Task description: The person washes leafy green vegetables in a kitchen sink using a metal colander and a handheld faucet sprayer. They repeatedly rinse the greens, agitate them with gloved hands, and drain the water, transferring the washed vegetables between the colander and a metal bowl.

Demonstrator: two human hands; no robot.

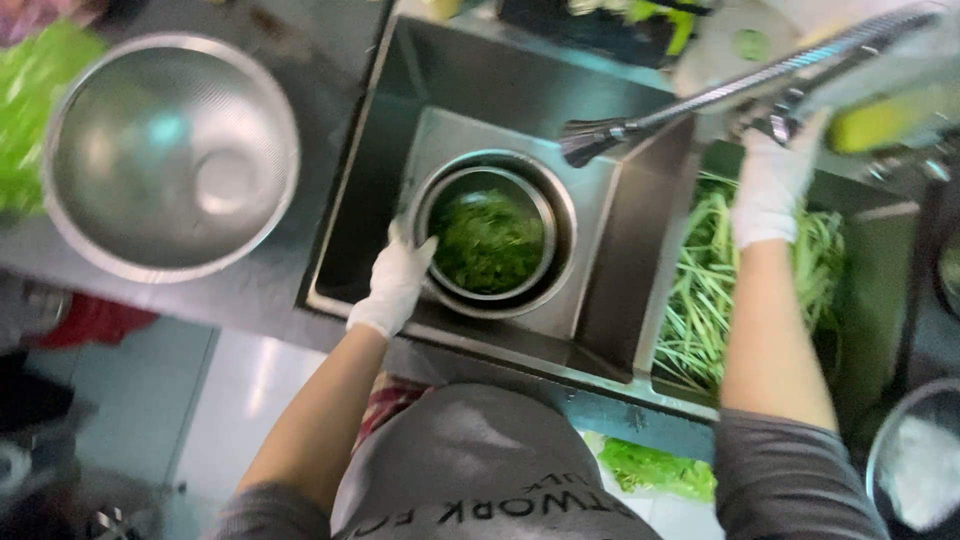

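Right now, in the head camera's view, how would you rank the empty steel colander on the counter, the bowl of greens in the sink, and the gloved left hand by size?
1. Empty steel colander, though it may sit nearer the camera.
2. Bowl of greens.
3. Left hand, gripping the bowl's rim.

White gloves on both the left hand (395, 285) and right hand (772, 185), dark green leaves (490, 240) in a shiny silver bowl (545, 215), pale green stalks (705, 290), grey steel sink (450, 80), dark surface (310, 50).
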